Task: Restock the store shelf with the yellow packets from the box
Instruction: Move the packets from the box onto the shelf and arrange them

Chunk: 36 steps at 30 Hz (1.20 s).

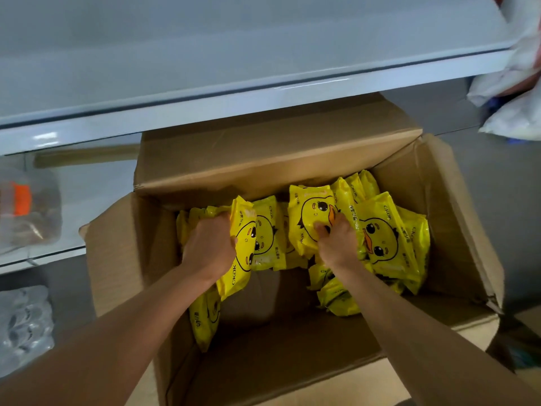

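Both arms reach down into an open cardboard box (295,347) that fills the lower middle of the view, its flaps folded outward at 12, 3 and 9 o'clock. Inside, along the far half of the box, stand and lean the yellow packets (383,238), each printed with a cartoon duck face and the letters "ckak"; the near half of the box floor shows bare cardboard.

The left hand (209,244) is curled tight around the top edges of a bunch of packets at the box's 10 o'clock corner, the front one, a duck-face packet (241,253), hanging from that grip and tilted toward the middle. A further packet (205,320) stands on edge below the left wrist, against the left wall.

The right hand (336,241) has its fingers bent down and pinching into the front of an upright packet (307,218) at about 1 o'clock from the box's centre (the thumb side is hidden, so how many packets it has is unclear). More packets are stacked just right of it, and a few lie flat under the right wrist.

Above the box, across 12 o'clock, runs the pale store shelf (234,101), its board bare in the stretch seen. White bags (515,77) overhang it at 2 o'clock. At 9 o'clock a lower shelf holds a clear bag with an orange label (20,200), and clear wrapped goods (23,326) sit at 8 o'clock.
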### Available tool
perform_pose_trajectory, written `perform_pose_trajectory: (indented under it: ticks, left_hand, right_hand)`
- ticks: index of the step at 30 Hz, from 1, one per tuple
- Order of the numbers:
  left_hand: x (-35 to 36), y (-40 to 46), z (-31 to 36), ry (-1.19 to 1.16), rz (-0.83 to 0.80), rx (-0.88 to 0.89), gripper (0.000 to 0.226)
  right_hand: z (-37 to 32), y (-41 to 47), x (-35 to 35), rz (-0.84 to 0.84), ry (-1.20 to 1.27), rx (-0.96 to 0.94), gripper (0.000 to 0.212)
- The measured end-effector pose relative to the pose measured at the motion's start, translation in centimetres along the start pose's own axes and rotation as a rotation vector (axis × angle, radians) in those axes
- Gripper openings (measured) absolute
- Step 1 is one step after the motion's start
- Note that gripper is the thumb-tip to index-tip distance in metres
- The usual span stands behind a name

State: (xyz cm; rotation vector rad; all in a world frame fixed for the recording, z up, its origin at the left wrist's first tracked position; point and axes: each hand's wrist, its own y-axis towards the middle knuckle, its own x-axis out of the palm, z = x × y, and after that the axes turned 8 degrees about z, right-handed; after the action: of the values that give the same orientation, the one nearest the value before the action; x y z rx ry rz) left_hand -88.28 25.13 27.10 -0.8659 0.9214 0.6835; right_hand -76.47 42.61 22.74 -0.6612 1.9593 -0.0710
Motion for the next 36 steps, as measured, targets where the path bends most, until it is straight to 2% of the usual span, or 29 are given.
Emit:
perform_pose_trajectory:
  ticks: [2, 4, 6, 9, 11, 12, 14, 18, 20, 22, 26, 30, 32, 36]
  left_hand:
    - [0.3, 0.3, 0.5, -0.015, 0.003, 0.019, 0.015]
    - [0.7, 0.6, 0.9, -0.033, -0.007, 0.026, 0.014]
    - [0.9, 0.7, 1.1, -0.041, -0.01, 0.028, 0.014]
    - [0.9, 0.7, 1.0, -0.034, -0.023, 0.034, 0.015]
    - [0.8, 0.7, 0.9, -0.026, -0.027, 0.037, 0.019]
    - [0.8, 0.8, 0.8, -0.021, -0.03, 0.036, 0.021]
    - [0.8, 0.9, 0.6, -0.007, -0.036, 0.03, 0.025]
    - [1.1, 1.1, 0.6, -0.028, -0.005, 0.03, 0.023]
    - [1.2, 1.0, 0.5, -0.055, 0.008, 0.017, 0.021]
    - [1.1, 0.7, 0.4, -0.074, 0.01, 0.009, 0.022]
    - [0.3, -0.4, 0.6, -0.046, 0.048, 0.005, 0.019]
    - [-1.0, -1.6, 0.9, -0.029, 0.109, -0.023, 0.014]
    - [-2.1, -2.3, 1.2, -0.013, 0.134, -0.037, 0.018]
    - [-5.2, -4.0, 2.1, -0.007, 0.192, -0.048, 0.01]
  right_hand:
    - [0.4, -0.4, -0.1, 0.06, 0.148, 0.207, 0.034]
    - [0.7, -1.0, 0.3, 0.032, 0.296, 0.411, 0.04]
    - [0.7, -1.4, 1.0, 0.009, 0.295, 0.461, 0.053]
    - [0.9, -0.5, 0.5, 0.138, -0.04, 0.224, 0.078]
    - [1.2, 1.2, -0.4, 0.214, -0.135, -0.064, 0.08]
    - [1.3, 2.4, -0.8, 0.181, -0.149, -0.217, 0.077]
    - [1.6, 5.1, -1.4, 0.005, -0.218, -0.44, 0.076]
    - [1.1, 8.6, -1.1, -0.334, -0.563, -0.656, 0.07]
    - [0.9, 8.7, -0.4, -0.374, -0.77, -0.696, 0.069]
    - [1.0, 8.3, 0.1, -0.342, -0.845, -0.714, 0.071]
    - [1.1, 7.0, -0.9, -0.319, -0.651, -0.756, 0.057]
    - [1.3, 5.0, -3.0, -0.36, -0.36, -0.603, 0.044]
    - [1.0, 4.2, -4.4, -0.3, -0.279, -0.588, 0.042]
    - [-0.9, 2.5, -9.0, -0.163, -0.166, -0.643, 0.029]
